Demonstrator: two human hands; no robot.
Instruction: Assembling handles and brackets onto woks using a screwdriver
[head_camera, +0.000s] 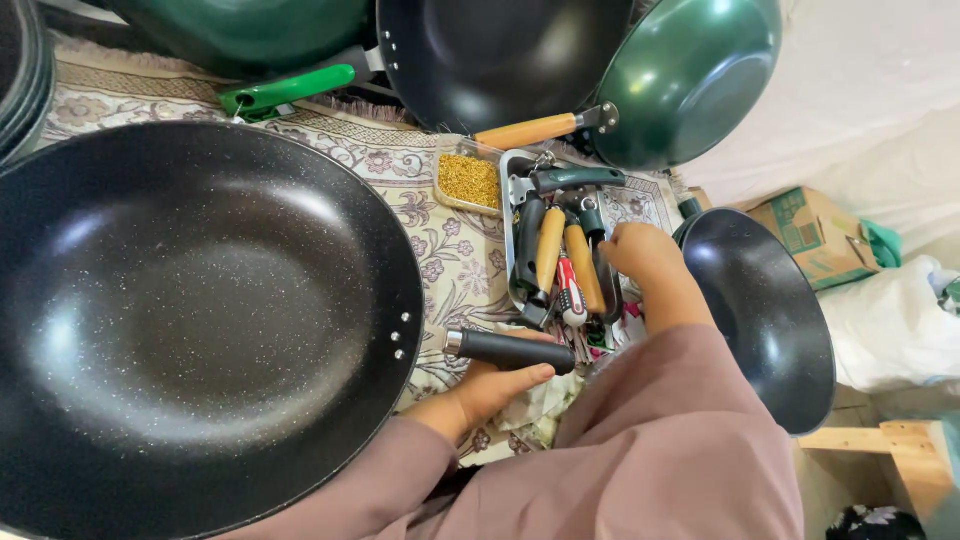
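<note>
Left hand (490, 385) fingers closed on black handle (512, 351), right hand (640, 255) fingers hidden, reaching into tray (508, 200).

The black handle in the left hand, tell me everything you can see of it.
The loose black cylindrical handle looks like matte plastic with a shiny metal collar at its left end. It lies roughly level, tilted slightly down to the right, detached from any pan. The left hand cradles it from below, thumb along its underside. It sits between the big speckled black wok and the metal tray of handles, above the patterned cloth.
</note>
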